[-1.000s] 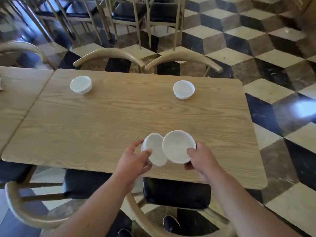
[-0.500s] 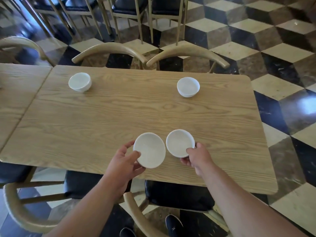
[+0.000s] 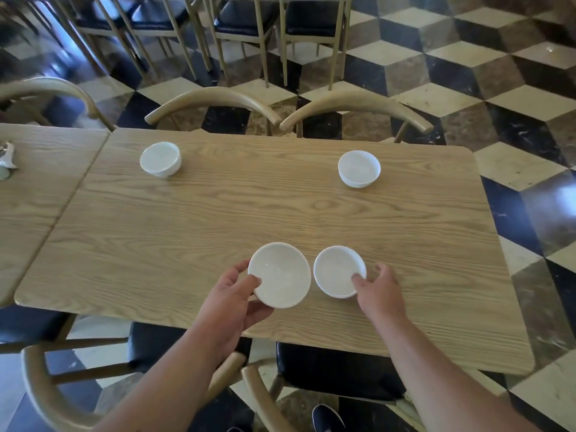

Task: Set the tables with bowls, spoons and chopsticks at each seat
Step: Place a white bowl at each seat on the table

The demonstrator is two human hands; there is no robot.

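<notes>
Two white bowls are near the front edge of the wooden table. My left hand grips the left bowl by its rim, thumb on the inside, and holds it tilted just above the table. The right bowl sits on the table. My right hand holds it at its right rim, thumb over the edge. Two more white bowls stand at the far side, one at the far left and one at the far right. No spoons or chopsticks are in view.
Curved wooden chairs with black seats stand at the far side and at the near side. A second table adjoins on the left, with a small white item on it. More chairs stand behind on the chequered floor.
The two bowls, touching a second ago, have been drawn apart. My left hand carried its bowl left and levelled it; my right hand set its bowl down on the table.
</notes>
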